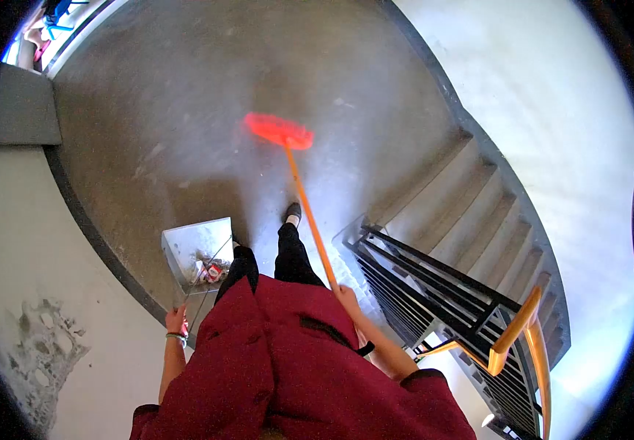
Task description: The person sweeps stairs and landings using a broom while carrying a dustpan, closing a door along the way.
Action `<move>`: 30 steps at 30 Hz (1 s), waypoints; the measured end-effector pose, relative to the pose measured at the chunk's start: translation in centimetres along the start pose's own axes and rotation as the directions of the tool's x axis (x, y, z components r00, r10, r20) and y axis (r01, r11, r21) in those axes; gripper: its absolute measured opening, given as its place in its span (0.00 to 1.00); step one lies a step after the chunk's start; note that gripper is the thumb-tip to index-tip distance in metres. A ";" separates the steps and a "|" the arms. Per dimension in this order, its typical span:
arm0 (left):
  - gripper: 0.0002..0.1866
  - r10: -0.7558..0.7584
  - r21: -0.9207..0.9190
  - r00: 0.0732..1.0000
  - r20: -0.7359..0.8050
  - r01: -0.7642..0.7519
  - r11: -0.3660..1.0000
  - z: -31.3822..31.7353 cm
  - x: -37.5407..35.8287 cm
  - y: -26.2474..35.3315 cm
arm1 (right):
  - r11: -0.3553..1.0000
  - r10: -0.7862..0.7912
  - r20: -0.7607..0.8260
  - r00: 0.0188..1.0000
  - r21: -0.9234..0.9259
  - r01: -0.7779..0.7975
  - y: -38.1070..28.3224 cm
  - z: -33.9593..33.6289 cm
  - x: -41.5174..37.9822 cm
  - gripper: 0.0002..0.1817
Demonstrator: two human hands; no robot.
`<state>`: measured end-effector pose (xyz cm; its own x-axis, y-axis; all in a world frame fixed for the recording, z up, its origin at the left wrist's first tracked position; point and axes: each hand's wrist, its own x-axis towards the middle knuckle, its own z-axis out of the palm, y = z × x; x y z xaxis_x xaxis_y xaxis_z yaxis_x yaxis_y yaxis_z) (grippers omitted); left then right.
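My right hand (345,299) is closed round the orange handle of a broom (308,209). The broom's red head (280,132) is on or just over the floor ahead of my feet and looks slightly blurred. My left hand (176,320), beside my left hip, grips the thin wire handle of a metal dustpan (178,249). Litter (209,271), with red and white scraps in it, lies inside the pan near its back. The pan stands by my left foot, its wide mouth facing forward. Something red and white shows at my left palm; I cannot make it out.
Steps (471,205) run along the right side, bordered by a black railing (434,271) with a wooden handrail (515,334). A stained wall (46,345) stands close on the left. The concrete floor (178,88) stretches ahead, and a blue chair (57,22) shows at the top left.
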<state>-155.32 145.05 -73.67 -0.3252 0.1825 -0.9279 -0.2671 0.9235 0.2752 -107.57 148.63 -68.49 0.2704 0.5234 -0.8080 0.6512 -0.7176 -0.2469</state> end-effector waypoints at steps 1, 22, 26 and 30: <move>0.11 -0.022 -0.013 0.999 -0.036 0.022 1.000 3.6 -2.3 0.9 | 0.997 -0.024 -0.064 0.998 -0.076 0.019 1.7 -4.2 3.4 0.14; 0.13 0.212 0.219 0.970 -0.117 -0.183 0.958 5.3 -4.5 1.8 | 0.942 0.291 0.364 0.885 0.054 -0.332 2.5 -8.2 2.2 0.30; 0.12 0.127 0.246 0.989 -0.080 -0.104 0.964 1.3 -0.1 -0.9 | 0.871 0.248 0.482 0.840 0.268 -0.411 5.0 -2.3 -3.0 0.29; 0.12 0.171 0.227 0.985 -0.037 -0.158 0.961 -1.2 1.8 -3.0 | 0.903 0.136 0.161 0.978 0.385 -0.189 5.9 4.3 -2.5 0.33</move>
<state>-156.24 142.23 -75.87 -0.3996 0.3249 -0.8571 0.0008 0.9352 0.3541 -107.42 141.09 -70.19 0.2392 0.3402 -0.9094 0.2638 -0.9242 -0.2763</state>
